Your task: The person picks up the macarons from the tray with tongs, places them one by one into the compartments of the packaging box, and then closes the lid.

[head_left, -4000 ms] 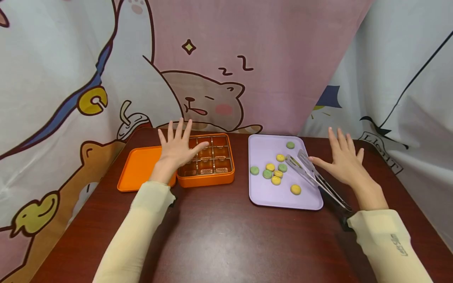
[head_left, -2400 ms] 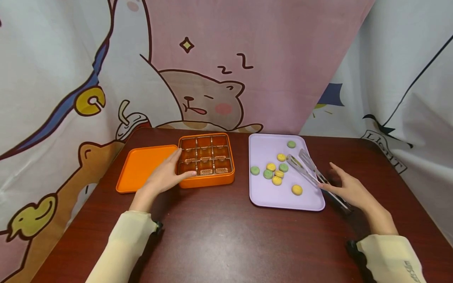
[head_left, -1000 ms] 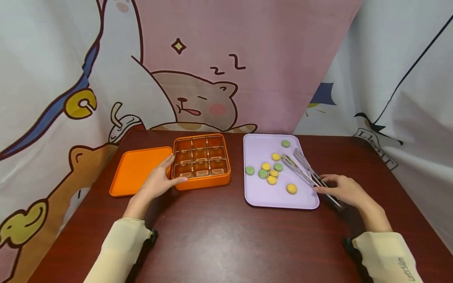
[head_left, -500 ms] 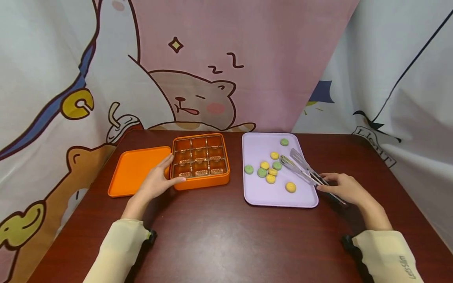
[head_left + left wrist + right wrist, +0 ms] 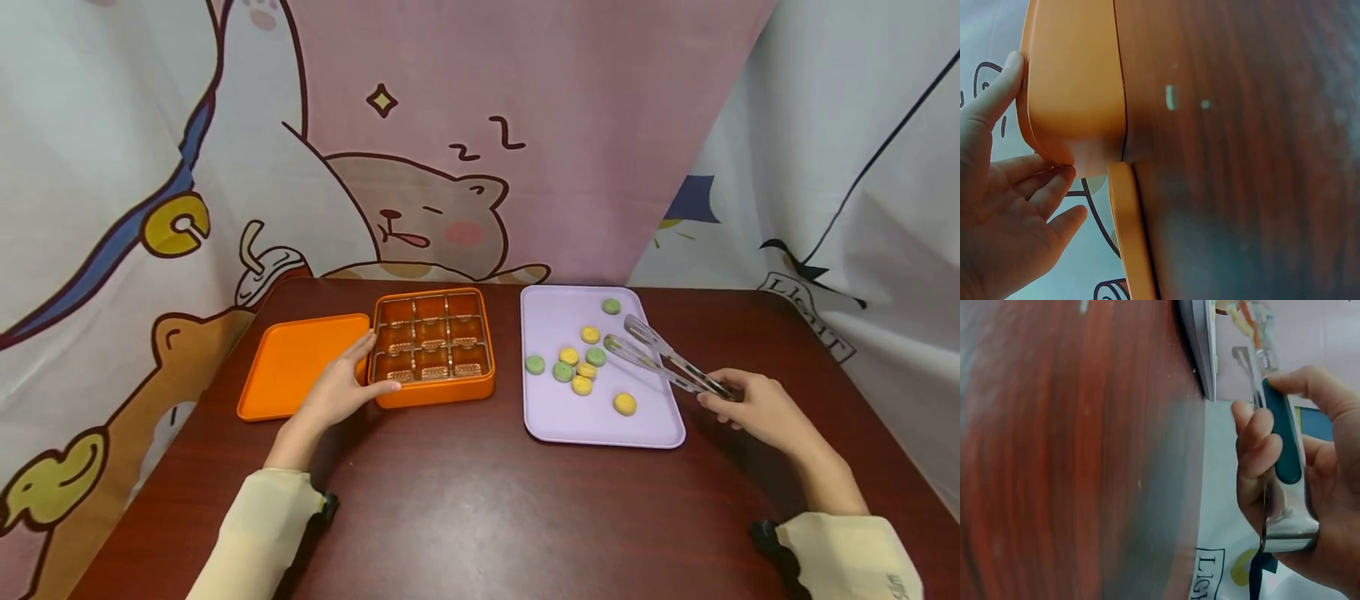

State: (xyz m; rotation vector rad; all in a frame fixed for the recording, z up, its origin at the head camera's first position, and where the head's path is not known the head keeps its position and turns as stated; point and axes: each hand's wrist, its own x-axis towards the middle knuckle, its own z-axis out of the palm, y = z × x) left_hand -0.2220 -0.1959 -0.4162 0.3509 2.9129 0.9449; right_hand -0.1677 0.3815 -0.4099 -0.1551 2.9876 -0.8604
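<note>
My left hand (image 5: 333, 400) holds the near left corner of an orange box (image 5: 442, 393), thumb at the front and fingers along the left side. Clear dividers split the box into several compartments, with none of the round pieces inside. In the right wrist view my right hand (image 5: 1335, 462) grips metal tongs (image 5: 1285, 437) with a dark green inlay in the handle. In the head view the tongs' spread tips hang over the right part of a lilac tray (image 5: 555, 425). Small round yellow pieces (image 5: 625, 404) and green pieces (image 5: 611, 306) lie scattered on the tray.
An orange lid (image 5: 307, 367) lies flat at the box's left side. The dark wooden table (image 5: 465, 508) stretches in front of both box and tray. A printed cartoon curtain (image 5: 585, 150) hangs behind the table and along its sides.
Both hands came down from spread and raised. The left took the box's corner. The right took hold of the tongs and lifted their handle end slightly. The round pieces stayed where they were.
</note>
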